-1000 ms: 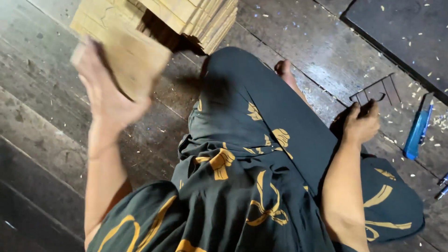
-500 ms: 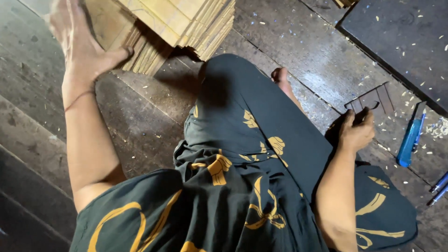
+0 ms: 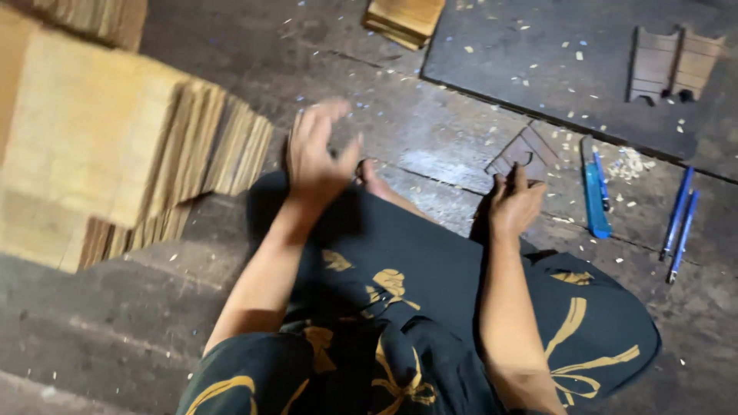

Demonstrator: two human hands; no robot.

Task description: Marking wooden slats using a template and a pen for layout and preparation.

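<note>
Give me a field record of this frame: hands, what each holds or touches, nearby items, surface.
left hand: raised, fingers spread, empty, beside stacked wooden sheets
right hand: grips dark cut-out piece
nearby: blue utility knife, blue pens, second dark cut-out, small wood stack
surface: dark plank floor, wood chips scattered
posture: seated, leg in dark patterned cloth

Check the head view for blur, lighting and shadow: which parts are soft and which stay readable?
Head view: the left hand is motion-smeared, fingers spread, holding nothing; the pale wooden stack at left is soft and brightly lit, nearly washed out. The right hand, pinching a small dark wooden piece, and the blue knife read fairly sharp. The floor shows a dull sheen; corners fall dark.
</note>
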